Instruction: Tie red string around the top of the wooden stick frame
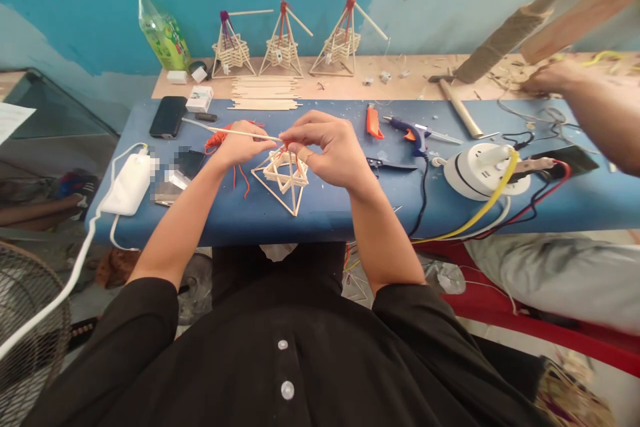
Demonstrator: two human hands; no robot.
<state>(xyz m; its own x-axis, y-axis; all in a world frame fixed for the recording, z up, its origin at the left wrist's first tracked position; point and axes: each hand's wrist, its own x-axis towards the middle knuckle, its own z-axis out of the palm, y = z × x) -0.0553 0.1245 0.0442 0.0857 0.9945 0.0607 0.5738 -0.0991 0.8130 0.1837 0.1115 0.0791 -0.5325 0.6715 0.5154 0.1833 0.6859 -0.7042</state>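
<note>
A small pyramid frame of thin wooden sticks (295, 177) stands on the blue table in front of me. My right hand (325, 150) pinches red-orange yarn (287, 145) at the frame's top. With fingers closed, my left hand (245, 145) grips a thin wooden stick (250, 135) whose end meets that wrapped top. Just behind my left hand lies a bundle of orange yarn (216, 140), its loose ends trailing on the table. My fingers partly cover the top of the frame.
Three similar stick pyramids (283, 47) stand along the wall beside a green-capped bottle (163, 30). Loose sticks (265, 93) lie before them. To the right are a glue gun (413, 133), a knife (393, 165), a power hub (480, 173) with cables, a hammer (463, 110) and another person's arm (590, 97).
</note>
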